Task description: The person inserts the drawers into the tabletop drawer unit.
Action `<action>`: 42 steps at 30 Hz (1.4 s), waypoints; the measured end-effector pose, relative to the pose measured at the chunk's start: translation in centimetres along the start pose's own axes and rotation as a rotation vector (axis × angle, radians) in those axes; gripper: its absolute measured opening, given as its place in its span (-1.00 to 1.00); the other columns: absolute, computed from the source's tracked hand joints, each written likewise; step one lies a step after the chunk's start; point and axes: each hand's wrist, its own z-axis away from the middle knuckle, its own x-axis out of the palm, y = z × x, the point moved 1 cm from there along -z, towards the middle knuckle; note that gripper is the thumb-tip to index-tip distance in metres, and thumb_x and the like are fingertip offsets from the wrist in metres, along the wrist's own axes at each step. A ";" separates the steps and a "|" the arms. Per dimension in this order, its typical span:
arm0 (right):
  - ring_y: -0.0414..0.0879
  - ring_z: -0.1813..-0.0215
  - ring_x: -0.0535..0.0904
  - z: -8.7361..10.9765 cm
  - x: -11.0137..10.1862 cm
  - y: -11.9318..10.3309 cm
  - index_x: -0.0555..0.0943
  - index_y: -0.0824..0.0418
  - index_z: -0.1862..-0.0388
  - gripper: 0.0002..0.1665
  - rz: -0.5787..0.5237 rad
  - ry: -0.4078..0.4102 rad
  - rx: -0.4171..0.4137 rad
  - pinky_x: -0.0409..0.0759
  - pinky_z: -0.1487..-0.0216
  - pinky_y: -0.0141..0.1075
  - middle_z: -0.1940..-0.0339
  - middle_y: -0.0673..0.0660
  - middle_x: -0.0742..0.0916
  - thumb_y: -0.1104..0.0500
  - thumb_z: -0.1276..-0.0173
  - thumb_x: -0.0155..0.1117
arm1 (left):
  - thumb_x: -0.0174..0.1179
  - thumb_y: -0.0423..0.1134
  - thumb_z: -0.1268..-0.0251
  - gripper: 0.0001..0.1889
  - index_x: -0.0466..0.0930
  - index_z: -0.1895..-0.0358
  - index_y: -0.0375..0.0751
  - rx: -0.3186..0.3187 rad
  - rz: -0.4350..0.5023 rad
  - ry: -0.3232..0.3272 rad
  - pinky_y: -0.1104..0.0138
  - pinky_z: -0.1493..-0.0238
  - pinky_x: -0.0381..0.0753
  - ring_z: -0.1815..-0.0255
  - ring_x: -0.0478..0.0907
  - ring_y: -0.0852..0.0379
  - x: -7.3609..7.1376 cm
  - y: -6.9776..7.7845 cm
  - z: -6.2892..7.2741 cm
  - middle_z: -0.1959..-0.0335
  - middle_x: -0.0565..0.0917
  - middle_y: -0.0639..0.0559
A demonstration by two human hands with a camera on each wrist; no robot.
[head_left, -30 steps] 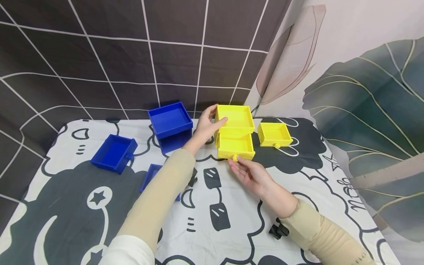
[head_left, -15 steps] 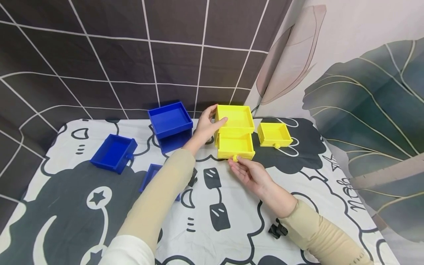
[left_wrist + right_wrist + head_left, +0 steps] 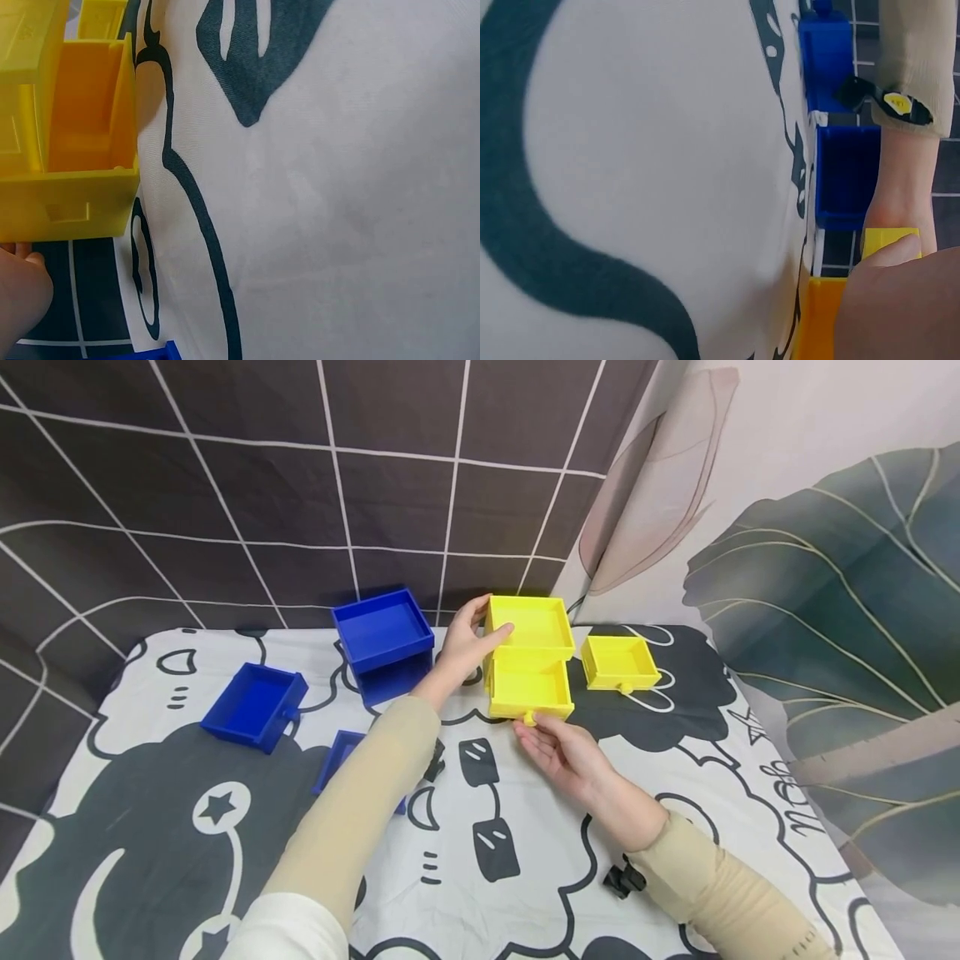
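Note:
My left hand (image 3: 467, 645) holds a small yellow drawer cabinet (image 3: 532, 620) by its left side, the thumb lying over the top tray's edge. Out of the cabinet's lower part sticks a yellow drawer (image 3: 528, 683), with nothing inside. At its front, my right hand (image 3: 566, 758) pinches the drawer's round knob (image 3: 529, 719) between thumb and fingers. In the left wrist view the cabinet (image 3: 26, 112) and the pulled-out drawer (image 3: 90, 206) fill the left edge, with part of the left hand (image 3: 22, 296) below.
Right of the cabinet lies another yellow drawer (image 3: 618, 662). A blue cabinet (image 3: 382, 631) with an open lower slot stands to the left. One blue drawer (image 3: 255, 706) lies farther left; a second blue drawer (image 3: 337, 753) is partly hidden under the left forearm. A patterned cloth (image 3: 517, 927) covers the table.

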 end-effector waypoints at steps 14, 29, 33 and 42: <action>-0.18 0.20 0.85 -1.1 1.1 -0.9 0.66 0.23 0.23 -0.67 -0.039 0.060 -0.026 0.82 0.02 -0.44 0.35 0.09 0.86 0.23 -0.73 -0.01 | 0.36 -0.20 -0.49 -0.25 0.25 -0.63 -0.20 0.006 0.003 0.007 0.22 -0.74 0.25 -0.66 0.31 -0.06 0.0 0.1 0.0 -0.63 0.35 -0.16; -0.20 0.29 0.79 -5.1 2.7 -2.9 0.53 0.17 0.16 -0.78 -0.098 0.198 -0.025 0.78 0.13 -0.46 0.40 0.06 0.82 0.09 -0.71 0.07 | 0.32 -0.26 -0.51 -0.28 0.23 -0.63 -0.24 0.009 0.017 -0.001 0.25 -0.75 0.23 -0.67 0.28 -0.07 0.1 0.4 0.2 -0.63 0.33 -0.18; -0.18 0.23 0.80 -5.3 2.4 -3.1 0.57 0.19 0.13 -0.75 -0.101 0.184 0.001 0.78 -0.01 -0.45 0.36 0.07 0.83 0.07 -0.72 0.07 | 0.31 -0.28 -0.50 -0.28 0.23 -0.63 -0.25 0.012 0.019 0.002 0.25 -0.75 0.23 -0.66 0.28 -0.08 0.2 0.3 0.1 -0.63 0.33 -0.18; -0.14 0.07 0.79 -4.6 -0.1 -3.3 0.62 0.22 -0.01 -0.70 -0.109 0.150 0.067 0.62 -0.44 -0.39 0.21 0.11 0.85 0.01 -0.71 0.10 | 0.31 -0.29 -0.50 -0.28 0.23 -0.63 -0.25 0.010 0.030 0.015 0.26 -0.75 0.23 -0.67 0.28 -0.07 0.2 0.2 0.1 -0.64 0.33 -0.17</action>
